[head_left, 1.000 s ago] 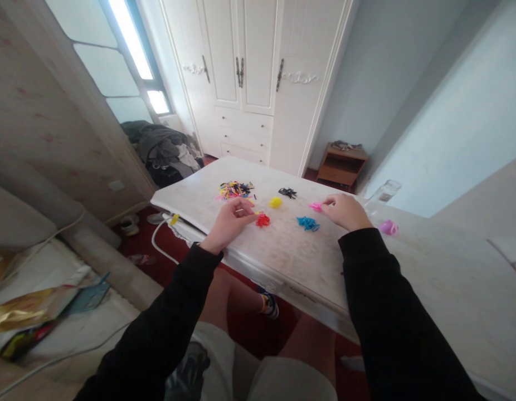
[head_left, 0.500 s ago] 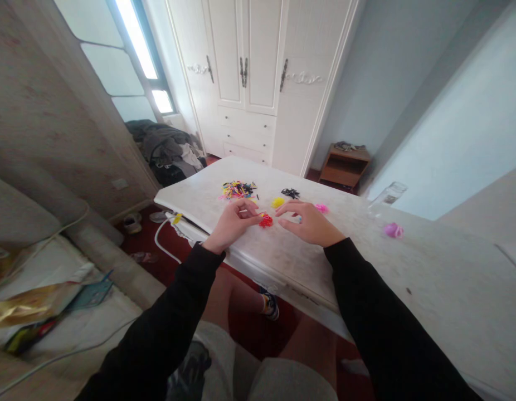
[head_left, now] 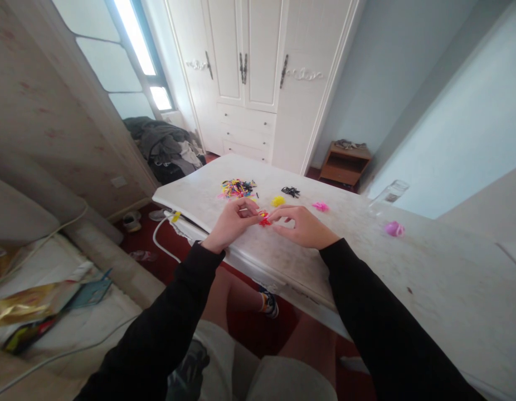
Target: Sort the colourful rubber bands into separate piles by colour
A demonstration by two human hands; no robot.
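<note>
In the head view, the red bands [head_left: 264, 219] lie in a small heap on the bench [head_left: 442, 267], between the left hand [head_left: 234, 220] and the right hand [head_left: 306, 225]. The left grip has thumb and forefinger drawn close together at the heap's left edge; the right grip is arched, a gap showing between finger and thumb, with its tips at the right edge. Whether either pinches a strand I cannot tell, as the tips are too small and blurred.

The red bands look like thin, short loops, so I judge them very light, soft and springy, likely rubbery and more apt to cling or tangle than to slide. Nothing about them suggests breakage from a gentle squeeze, though a hard pull could snap one. The best hold would be a fingertip pinch on a single strand standing out at the rim of the heap; a deeper pinch would probably lift several. The yellow bands [head_left: 278, 201], black bands [head_left: 290, 191], pink bands [head_left: 320, 206] and mixed bands [head_left: 238, 188] should handle much alike.

As for writing, the bottle [head_left: 389, 197] carries a patch that may be a label, but no words can be read. The gold packet [head_left: 24, 306] and the dark print [head_left: 191, 362] on the shorts [head_left: 293, 381] show no legible brand either.
</note>
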